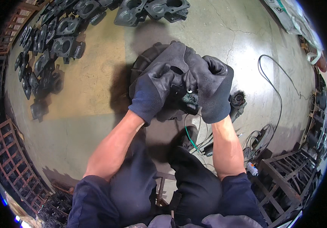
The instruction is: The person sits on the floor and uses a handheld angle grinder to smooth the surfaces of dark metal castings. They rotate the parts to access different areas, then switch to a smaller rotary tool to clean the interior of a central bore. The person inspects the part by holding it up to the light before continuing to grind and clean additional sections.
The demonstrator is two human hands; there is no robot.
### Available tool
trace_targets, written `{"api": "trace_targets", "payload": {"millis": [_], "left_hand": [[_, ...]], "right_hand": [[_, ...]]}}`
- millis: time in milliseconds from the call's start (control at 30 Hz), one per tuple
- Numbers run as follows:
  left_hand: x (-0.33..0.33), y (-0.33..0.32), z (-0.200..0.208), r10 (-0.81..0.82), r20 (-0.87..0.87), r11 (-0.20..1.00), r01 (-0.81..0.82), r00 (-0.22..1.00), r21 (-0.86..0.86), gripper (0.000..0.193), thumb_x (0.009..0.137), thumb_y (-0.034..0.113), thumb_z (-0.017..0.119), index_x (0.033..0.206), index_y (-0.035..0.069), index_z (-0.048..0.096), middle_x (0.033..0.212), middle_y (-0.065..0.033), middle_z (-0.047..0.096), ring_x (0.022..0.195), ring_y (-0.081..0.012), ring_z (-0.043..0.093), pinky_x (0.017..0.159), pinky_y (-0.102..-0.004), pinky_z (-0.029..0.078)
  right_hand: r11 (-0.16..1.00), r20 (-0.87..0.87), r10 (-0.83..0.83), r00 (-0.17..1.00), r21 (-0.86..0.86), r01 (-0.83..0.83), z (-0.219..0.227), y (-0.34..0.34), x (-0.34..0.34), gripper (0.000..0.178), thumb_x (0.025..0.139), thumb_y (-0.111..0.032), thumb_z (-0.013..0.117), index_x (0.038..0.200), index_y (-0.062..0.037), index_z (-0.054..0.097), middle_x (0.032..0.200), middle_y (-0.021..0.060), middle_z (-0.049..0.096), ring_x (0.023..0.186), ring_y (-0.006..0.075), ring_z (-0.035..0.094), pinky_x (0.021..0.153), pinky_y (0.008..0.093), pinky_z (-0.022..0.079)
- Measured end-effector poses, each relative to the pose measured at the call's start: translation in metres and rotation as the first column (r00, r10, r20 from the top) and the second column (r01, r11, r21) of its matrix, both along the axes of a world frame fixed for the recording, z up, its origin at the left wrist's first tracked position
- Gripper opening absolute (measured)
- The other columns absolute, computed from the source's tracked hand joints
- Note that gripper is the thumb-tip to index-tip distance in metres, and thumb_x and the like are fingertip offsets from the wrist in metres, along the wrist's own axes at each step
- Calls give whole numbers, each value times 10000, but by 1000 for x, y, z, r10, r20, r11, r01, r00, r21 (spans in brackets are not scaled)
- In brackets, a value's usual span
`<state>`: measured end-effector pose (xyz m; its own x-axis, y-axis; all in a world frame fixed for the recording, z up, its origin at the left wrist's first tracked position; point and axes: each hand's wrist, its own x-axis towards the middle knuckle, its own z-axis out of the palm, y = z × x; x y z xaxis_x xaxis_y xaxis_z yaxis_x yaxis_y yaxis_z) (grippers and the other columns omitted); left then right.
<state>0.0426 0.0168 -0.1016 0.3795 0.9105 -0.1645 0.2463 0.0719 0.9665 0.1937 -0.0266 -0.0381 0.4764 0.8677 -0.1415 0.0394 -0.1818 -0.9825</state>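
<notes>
A large dark grey metal casting (163, 57) with a rounded, ribbed edge is in front of my knees, low over the floor. My left hand (152, 89), in a dark blue and black glove, is closed against its near side, gripping the casting. Over its right part, my gloved right hand (213, 85) is closed, its fingertips pinched close to the left hand. A small pale tip shows under those fingers; what it belongs to is hidden. Just below is a dark opening with a rough greenish surface.
Rows of similar dark castings (66, 45) lie on the floor at the far left. A power tool with a round wire brush (238, 99) is right of my right hand. A black cable (279, 95) loops across the floor. Metal cages (13, 152) stand at both sides.
</notes>
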Motion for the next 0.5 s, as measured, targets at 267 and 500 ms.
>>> {"api": "trace_targets", "payload": {"millis": [267,500], "left_hand": [[-2,1,-10,-25,13,1000,24,1000,11,257,922,140,633,1115,-27,660,938,-202,699,828,-204,675,761,-331,523],[-2,-2,2,-12,-123,993,25,992,111,250,922,147,638,1097,-29,669,921,-207,699,818,-208,680,746,-342,521]], "right_hand": [[968,-78,248,966,51,-245,3,0,18,374,901,-101,683,602,-91,459,587,-73,442,570,26,384,488,238,321],[976,-133,212,968,-12,-215,14,-1,11,384,904,-140,715,584,-78,513,556,-7,509,504,77,455,484,258,362]]}}
